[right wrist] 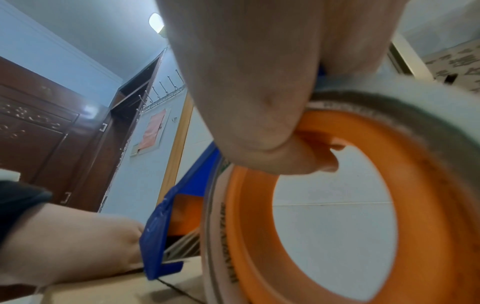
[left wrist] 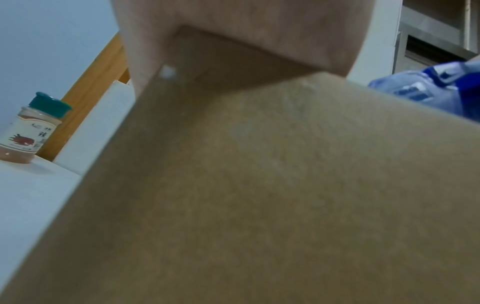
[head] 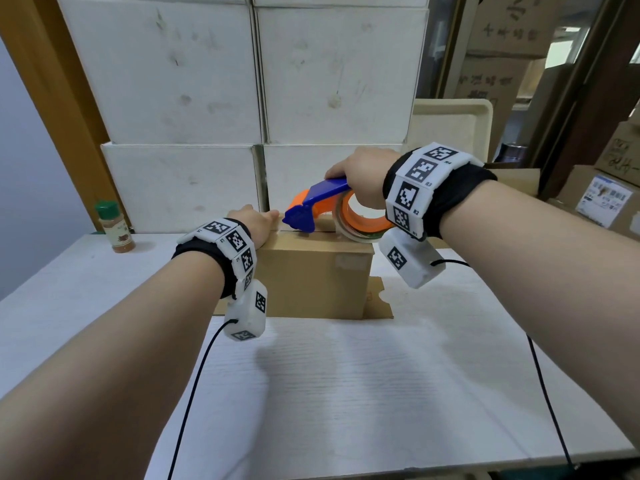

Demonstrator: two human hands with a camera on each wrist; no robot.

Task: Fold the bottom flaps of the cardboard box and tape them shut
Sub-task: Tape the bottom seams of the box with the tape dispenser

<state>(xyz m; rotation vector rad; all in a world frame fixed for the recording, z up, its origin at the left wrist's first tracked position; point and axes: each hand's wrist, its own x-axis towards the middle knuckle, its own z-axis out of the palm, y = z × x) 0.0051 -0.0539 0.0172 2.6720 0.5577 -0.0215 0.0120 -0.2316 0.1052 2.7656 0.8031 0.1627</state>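
A brown cardboard box [head: 311, 271] stands on the white table [head: 346, 393] with its flaps folded flat on top. My left hand [head: 256, 223] lies over the box's top left end and presses it down, thumb pointing right. In the left wrist view the palm [left wrist: 259, 30] covers the box's corner [left wrist: 259, 185]. My right hand [head: 360, 178] grips a blue and orange tape dispenser [head: 318, 206] that carries a tape roll [head: 360, 220]. Its blue nose [right wrist: 155, 236] touches the box top [right wrist: 116, 292] at the seam, right beside my left hand [right wrist: 72, 242].
A spice jar with a green cap [head: 114, 226] stands at the table's back left. Stacked white boxes [head: 242, 98] form a wall close behind the box. A beige tray [head: 450, 126] and brown cartons [head: 606, 195] are at the right. A loose flap [head: 381, 303] sticks out at the box's foot.
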